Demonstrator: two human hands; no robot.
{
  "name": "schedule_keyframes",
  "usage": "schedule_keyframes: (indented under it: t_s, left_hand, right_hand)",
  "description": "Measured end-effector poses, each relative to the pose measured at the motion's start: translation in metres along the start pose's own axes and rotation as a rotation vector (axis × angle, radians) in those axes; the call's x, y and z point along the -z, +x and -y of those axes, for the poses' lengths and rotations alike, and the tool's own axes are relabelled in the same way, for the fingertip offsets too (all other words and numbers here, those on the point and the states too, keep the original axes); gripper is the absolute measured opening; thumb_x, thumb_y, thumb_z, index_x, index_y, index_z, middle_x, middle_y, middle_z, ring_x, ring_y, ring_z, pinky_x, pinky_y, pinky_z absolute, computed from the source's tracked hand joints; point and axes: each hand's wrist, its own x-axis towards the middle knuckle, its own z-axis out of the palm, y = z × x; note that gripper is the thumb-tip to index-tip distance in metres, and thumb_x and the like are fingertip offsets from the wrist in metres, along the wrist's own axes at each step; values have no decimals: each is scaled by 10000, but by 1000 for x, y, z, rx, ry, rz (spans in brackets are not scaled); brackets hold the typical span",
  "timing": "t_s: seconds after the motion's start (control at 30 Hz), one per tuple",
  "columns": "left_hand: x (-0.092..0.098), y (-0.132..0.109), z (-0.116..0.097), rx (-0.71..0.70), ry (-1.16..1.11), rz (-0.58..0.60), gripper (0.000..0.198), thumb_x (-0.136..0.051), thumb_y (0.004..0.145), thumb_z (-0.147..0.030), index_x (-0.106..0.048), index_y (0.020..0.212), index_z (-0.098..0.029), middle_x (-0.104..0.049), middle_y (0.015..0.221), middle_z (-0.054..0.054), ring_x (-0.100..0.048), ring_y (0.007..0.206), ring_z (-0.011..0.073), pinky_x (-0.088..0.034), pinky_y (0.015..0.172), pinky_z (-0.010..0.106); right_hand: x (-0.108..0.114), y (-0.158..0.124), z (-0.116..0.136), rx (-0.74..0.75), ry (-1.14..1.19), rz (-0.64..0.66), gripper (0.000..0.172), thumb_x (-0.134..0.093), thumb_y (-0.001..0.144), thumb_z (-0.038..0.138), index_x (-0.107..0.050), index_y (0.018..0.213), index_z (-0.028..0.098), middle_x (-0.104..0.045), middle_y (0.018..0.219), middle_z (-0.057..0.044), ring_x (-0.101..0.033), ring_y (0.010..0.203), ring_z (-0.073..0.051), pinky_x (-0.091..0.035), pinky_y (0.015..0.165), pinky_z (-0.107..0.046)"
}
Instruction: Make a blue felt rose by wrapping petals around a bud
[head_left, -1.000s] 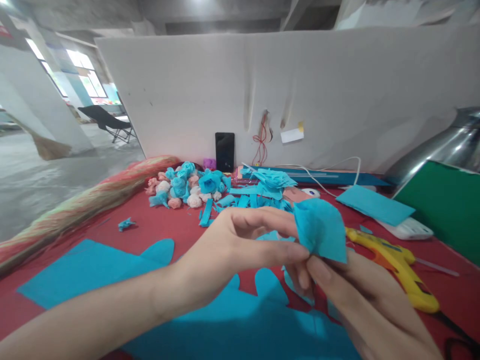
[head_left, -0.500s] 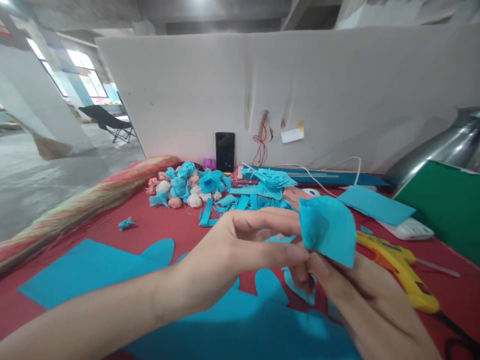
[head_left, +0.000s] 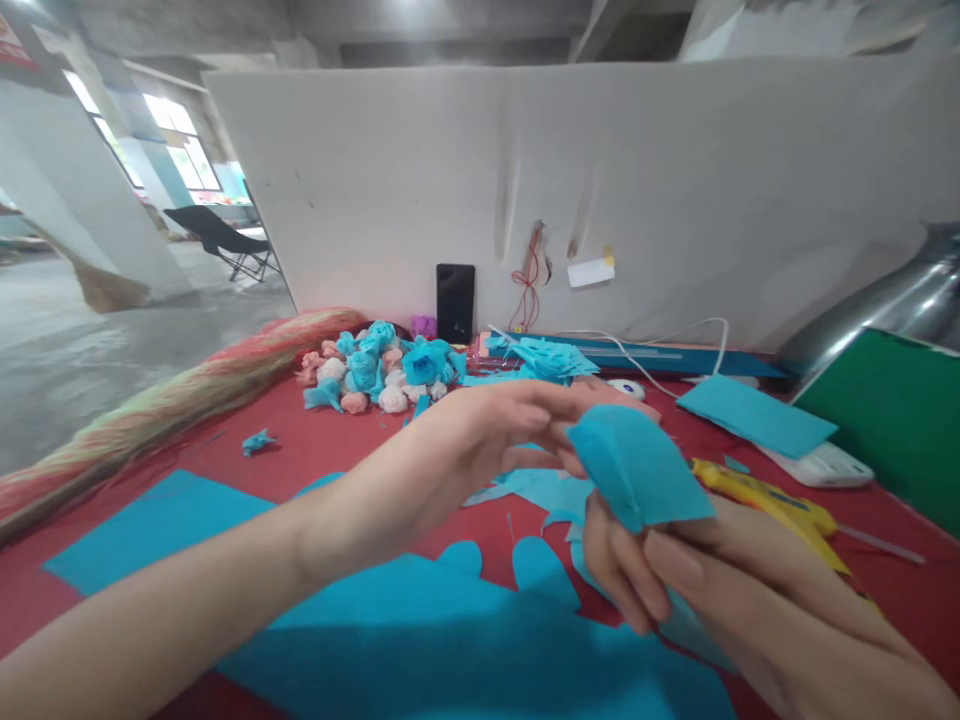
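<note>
A curved blue crepe paper petal point(head_left: 649, 470) stands up from my right hand point(head_left: 757, 590), whose thumb and fingers pinch its base. Another piece of blue paper point(head_left: 694, 630) shows below the right fingers, partly hidden by them. My left hand point(head_left: 465, 450) reaches in from the left with its fingers apart. Its fingertips are at the petal's left edge, partly behind it; whether they touch it I cannot tell. Beneath both hands lie large blue paper sheets point(head_left: 420, 640) and rounded blue petal cutouts point(head_left: 541, 575).
Blue, pink and white paper flowers point(head_left: 367, 370) are heaped at the back left. A yellow glue gun point(head_left: 765, 500) lies to the right, near a folded blue paper point(head_left: 757, 412) on a white device point(head_left: 821, 462). A black phone point(head_left: 455, 303) leans against the white board point(head_left: 390, 180).
My left thumb and fingers have come away from the petal's base and spread. My right hand has shifted slightly lower, and the petal has tilted to the right.
</note>
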Motion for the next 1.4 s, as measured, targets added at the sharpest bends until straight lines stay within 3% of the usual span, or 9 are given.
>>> schedule_keyframes:
  t_s: [0.07,0.2,0.43,0.6,0.77,1.03,1.23,1.4]
  left_hand:
    - [3,0,-4,47,66,51,358,-318,875,-234,-673,912,-200,-665,894,-41,-571,878,115,-413,797,182]
    - [6,-2,-6,146,255,-20,287,-420,842,-371,-666,849,-224,-646,803,-27,-568,778,130,-422,736,205]
    - [4,-3,-8,125,381,-53,152,-518,790,-231,-656,746,-183,-608,760,-13,-553,744,121,-422,711,209]
    - [6,-4,-7,104,317,4,157,-536,797,-234,-682,771,-183,-628,832,0,-579,834,117,-451,757,180]
    - [5,-4,-7,123,274,52,128,-553,788,-208,-675,790,-173,-635,821,14,-601,812,123,-483,742,200]
    - [2,-7,-11,132,461,4,94,-580,755,-183,-674,758,-182,-619,799,12,-568,694,97,-412,463,130]
    - [5,-6,-7,83,499,40,105,-580,757,-242,-673,762,-194,-620,787,12,-576,798,165,-460,727,269]
    - [6,-7,-6,99,520,45,99,-573,765,-248,-657,766,-196,-611,794,21,-575,811,174,-444,782,310]
  right_hand:
    - [3,5,3,-55,118,90,320,-434,879,391,-497,620,214,-485,650,7,-499,650,-125,-430,617,-217]
    - [4,10,3,-152,315,232,301,-469,855,367,-484,616,185,-444,595,13,-438,577,-109,-394,623,-224]
    - [5,11,0,-237,457,289,261,-483,847,330,-477,637,175,-412,581,24,-396,544,-92,-362,591,-200]
    - [5,9,0,-267,448,330,302,-488,823,356,-409,587,184,-420,541,25,-371,501,-98,-372,626,-242]
    - [1,10,2,-301,290,258,358,-469,809,457,-415,580,187,-411,531,6,-424,498,-123,-406,576,-272]
    - [-1,12,2,-300,273,259,381,-444,830,458,-410,575,177,-441,543,-1,-457,512,-115,-413,576,-258]
    - [1,13,0,-292,508,403,298,-442,830,346,-387,593,174,-453,557,18,-370,485,-79,-326,557,-221]
    - [1,15,-3,-288,542,406,290,-456,811,355,-399,586,181,-465,544,14,-368,496,-97,-319,550,-222]
